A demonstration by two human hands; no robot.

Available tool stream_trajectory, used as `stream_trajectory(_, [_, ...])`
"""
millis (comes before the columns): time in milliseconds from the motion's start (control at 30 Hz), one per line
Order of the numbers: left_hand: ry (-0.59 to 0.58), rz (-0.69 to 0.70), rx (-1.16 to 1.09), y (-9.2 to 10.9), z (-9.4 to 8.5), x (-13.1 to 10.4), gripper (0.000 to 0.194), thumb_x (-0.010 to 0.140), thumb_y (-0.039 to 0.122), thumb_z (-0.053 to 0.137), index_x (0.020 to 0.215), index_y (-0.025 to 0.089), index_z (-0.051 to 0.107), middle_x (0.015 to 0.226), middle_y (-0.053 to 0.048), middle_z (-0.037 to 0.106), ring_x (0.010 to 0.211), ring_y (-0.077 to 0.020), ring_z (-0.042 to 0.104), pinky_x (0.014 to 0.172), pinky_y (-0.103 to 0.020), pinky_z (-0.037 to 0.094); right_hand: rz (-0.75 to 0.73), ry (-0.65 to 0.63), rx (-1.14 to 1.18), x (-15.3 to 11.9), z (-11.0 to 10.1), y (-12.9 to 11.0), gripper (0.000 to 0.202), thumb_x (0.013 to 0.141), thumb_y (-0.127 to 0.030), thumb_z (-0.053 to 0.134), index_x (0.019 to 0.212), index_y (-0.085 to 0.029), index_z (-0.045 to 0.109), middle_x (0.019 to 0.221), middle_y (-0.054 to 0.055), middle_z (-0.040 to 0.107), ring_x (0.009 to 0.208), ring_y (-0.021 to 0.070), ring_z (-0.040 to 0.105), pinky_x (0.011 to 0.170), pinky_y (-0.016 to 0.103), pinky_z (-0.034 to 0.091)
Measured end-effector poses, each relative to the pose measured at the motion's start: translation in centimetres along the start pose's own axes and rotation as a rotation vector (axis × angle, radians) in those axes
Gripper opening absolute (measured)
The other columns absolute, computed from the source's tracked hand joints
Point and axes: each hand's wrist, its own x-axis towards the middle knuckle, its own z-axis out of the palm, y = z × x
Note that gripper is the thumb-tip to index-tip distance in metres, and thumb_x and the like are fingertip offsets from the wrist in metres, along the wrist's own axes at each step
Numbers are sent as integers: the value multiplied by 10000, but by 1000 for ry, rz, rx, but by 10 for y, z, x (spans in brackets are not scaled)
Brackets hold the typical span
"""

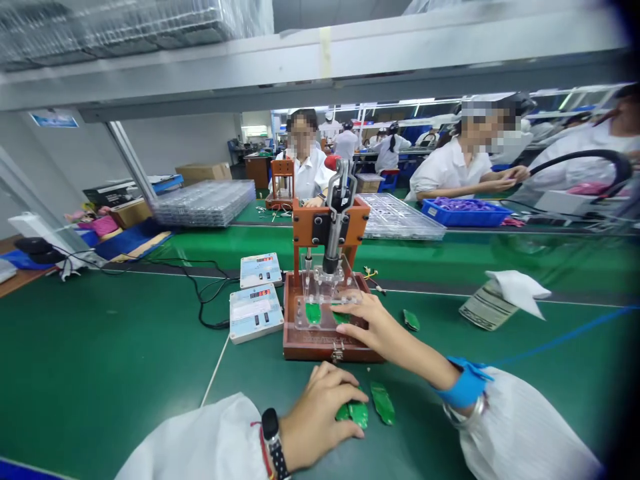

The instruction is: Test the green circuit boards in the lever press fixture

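Observation:
My left hand (323, 415) rests on the mat with its fingers curled over a few small green circuit boards (359, 415), partly hidden under it. Another green board (383, 403) lies just right of those fingertips. Ahead is a toggle-clamp test fixture (333, 227) with an orange frame, a brown wooden base and a clear plate. One green board (313, 313) sits in the plate's left slot. My right hand (373, 325) reaches in from the right, thumb and index finger apart, touching around a second board (342, 317) in the right slot.
Two white counter boxes (257, 313) with red digits stand left of the fixture, their black cables running left. To the right are a loose board (411, 320) and a container with white tissue (493, 303). Clear trays (205, 203), a blue bin (467, 212) and co-workers are beyond; a shelf beam (280, 63) crosses overhead.

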Motion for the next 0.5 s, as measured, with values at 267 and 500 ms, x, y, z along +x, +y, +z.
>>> stream_trajectory(267, [30,17,-6,-1,1,0,413,650,242,838,1035,179,701,1135,-69,627,1041,-221,507,947,-333,390,17,-73,-57,9,-6,4,276,912,-393,545,1131,-259,645,1220,103,548,1143,278,503,966,471,392])
stream_trajectory(500, [21,11,1,3,-1,-2,388,654,183,831,1017,177,696,1149,-68,625,1048,-227,504,948,-352,398,-24,-137,-45,7,-18,-1,230,896,-334,576,1083,-235,664,1202,109,542,1129,274,499,970,476,409])
